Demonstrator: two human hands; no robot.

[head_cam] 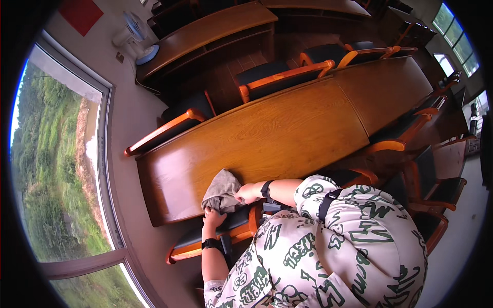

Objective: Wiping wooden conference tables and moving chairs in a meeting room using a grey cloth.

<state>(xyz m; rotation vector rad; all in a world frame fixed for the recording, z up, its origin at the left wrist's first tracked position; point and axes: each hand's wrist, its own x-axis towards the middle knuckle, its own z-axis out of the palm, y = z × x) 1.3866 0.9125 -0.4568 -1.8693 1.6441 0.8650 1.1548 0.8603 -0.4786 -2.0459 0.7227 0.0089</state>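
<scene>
A grey-brown cloth (222,188) is bunched at the near edge of a long polished wooden table (269,134), partly on the tabletop. My left hand (213,218) grips its lower left corner, just off the table's edge. On the opposite side of the fabric, my right hand (247,193) pinches a fold between thumb and fingers. Folds hide some of the fingertips. Directly below the cloth is a wooden armchair with a dark seat (235,222), pushed close to the table.
Dark-padded wooden chairs (285,79) line the table's far side, and more chairs (427,181) stand to the right. A second wooden desk (215,34) is beyond, with a blue-and-white electric fan (134,36) at its left end. A large window (65,161) fills the left.
</scene>
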